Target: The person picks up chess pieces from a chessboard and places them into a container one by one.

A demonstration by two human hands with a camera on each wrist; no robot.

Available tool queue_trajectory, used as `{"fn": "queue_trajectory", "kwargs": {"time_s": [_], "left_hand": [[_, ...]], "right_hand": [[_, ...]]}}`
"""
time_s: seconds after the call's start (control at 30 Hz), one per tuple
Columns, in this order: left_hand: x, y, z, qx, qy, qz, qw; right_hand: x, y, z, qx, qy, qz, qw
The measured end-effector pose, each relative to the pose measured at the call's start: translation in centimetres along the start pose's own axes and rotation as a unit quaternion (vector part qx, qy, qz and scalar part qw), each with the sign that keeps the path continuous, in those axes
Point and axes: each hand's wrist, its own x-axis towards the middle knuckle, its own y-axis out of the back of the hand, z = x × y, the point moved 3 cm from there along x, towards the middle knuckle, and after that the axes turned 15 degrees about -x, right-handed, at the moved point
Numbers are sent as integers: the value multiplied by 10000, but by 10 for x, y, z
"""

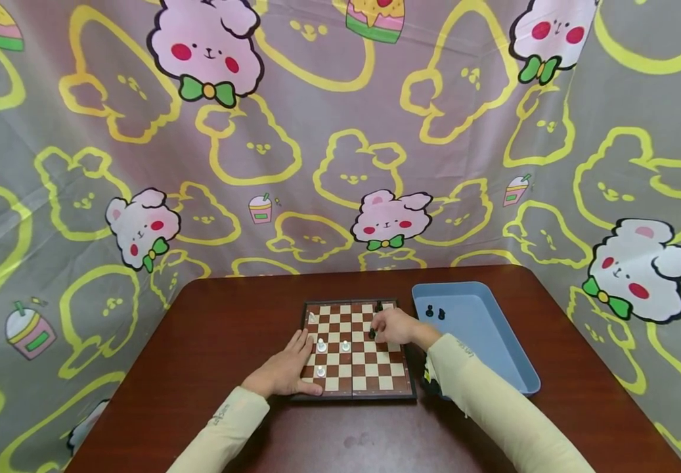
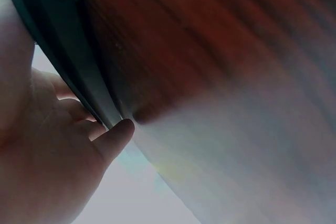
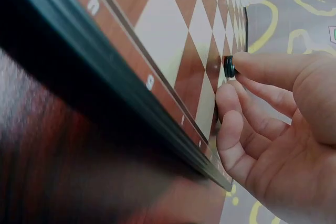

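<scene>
A brown-and-cream chessboard (image 1: 340, 387) lies on the table. My right hand (image 1: 395, 326) is over its right half, pinching a black chess piece (image 3: 229, 66) between thumb and fingers, with the piece's base at the squares. Another black chess piece (image 1: 378, 306) stands just behind that hand, near the far edge. My left hand (image 1: 284, 370) rests along the board's left edge, its thumb stretched over the near left corner. The left wrist view shows this hand (image 2: 58, 145) beside the board's dark side. Several white pieces, one a white pawn (image 1: 346, 346), stand on the left half.
A blue tray (image 1: 508, 328) sits to the right of the board, with two black chess pieces (image 1: 435, 312) near its left side. My right forearm crosses the tray's near left corner. A patterned curtain (image 1: 316, 164) hangs behind the dark red-brown table (image 1: 216, 328).
</scene>
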Motion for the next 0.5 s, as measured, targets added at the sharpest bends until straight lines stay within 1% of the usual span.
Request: {"fn": "queue_trajectory", "kwargs": {"time_s": [0.1, 0.33, 0.5], "left_hand": [[0, -1, 0, -25, -4, 2, 10000], [1, -3, 0, 33, -2, 5, 10000], [1, -2, 2, 36, -27, 12, 10000]], "right_hand": [[2, -4, 1, 32, -1, -6, 10000], [5, -7, -1, -189, 71, 204, 9996], [5, -7, -3, -245, 108, 226, 9994]]}}
